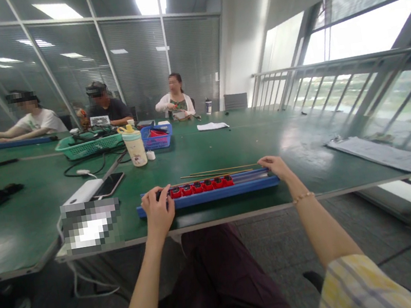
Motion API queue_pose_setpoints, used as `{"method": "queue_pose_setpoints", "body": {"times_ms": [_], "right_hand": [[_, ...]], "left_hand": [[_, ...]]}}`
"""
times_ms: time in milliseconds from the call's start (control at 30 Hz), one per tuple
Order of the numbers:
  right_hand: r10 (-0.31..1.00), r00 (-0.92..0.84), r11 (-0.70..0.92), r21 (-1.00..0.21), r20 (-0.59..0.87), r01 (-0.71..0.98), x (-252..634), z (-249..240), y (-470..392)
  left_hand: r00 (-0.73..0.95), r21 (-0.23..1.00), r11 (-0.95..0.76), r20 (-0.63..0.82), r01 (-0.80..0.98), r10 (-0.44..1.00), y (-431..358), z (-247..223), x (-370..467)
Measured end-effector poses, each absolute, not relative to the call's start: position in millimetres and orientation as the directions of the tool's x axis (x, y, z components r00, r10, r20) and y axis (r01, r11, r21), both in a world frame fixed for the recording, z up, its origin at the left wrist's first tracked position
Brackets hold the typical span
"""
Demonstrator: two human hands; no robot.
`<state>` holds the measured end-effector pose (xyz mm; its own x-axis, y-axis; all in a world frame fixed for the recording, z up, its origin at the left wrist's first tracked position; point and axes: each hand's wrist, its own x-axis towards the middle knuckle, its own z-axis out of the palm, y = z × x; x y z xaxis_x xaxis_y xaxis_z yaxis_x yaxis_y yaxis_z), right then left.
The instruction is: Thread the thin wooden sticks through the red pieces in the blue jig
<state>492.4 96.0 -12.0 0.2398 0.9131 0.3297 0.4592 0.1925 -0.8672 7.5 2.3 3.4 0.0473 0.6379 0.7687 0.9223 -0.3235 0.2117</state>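
Note:
A long blue tray [212,195] lies along the near side of the green table. Several red holders [197,188] with black tops sit in a row in its left and middle part. My left hand [158,211] is bent over the tray's left end, a dark piece showing between its fingers; what it grips is partly hidden. At the other end, my right hand [275,168] has thumb and fingers pinched together over the tray's corner, and anything between them is too small to make out. Thin brass-coloured rods [220,172] lie just behind the tray.
Left of the tray are a phone [109,185], a white power bank [81,193] with cables and a blurred-out bright item. Farther back stand a yellow-lidded cup [135,149], a green basket [89,145] and a blue basket [157,138]. A clipboard [388,151] lies right. People sit opposite.

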Motion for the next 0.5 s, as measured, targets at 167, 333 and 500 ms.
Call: {"method": "queue_pose_setpoints", "body": {"times_ms": [167,333,500], "right_hand": [[0.921,0.094,0.251,-0.761,0.378,0.598,491.4,-11.1,98.9],[0.924,0.02,0.218,-0.567,0.383,0.794,489.3,-9.2,103.9],[0.946,-0.073,0.215,-0.446,0.315,0.869,483.3,-6.2,107.8]], "left_hand": [[0.047,0.207,-0.316,0.767,0.926,0.64,3.9,2.5,7.0],[0.047,0.204,-0.315,0.769,0.927,0.638,2.5,3.4,7.4],[0.049,0.198,-0.314,0.772,0.929,0.634,1.3,3.7,8.0]]}}
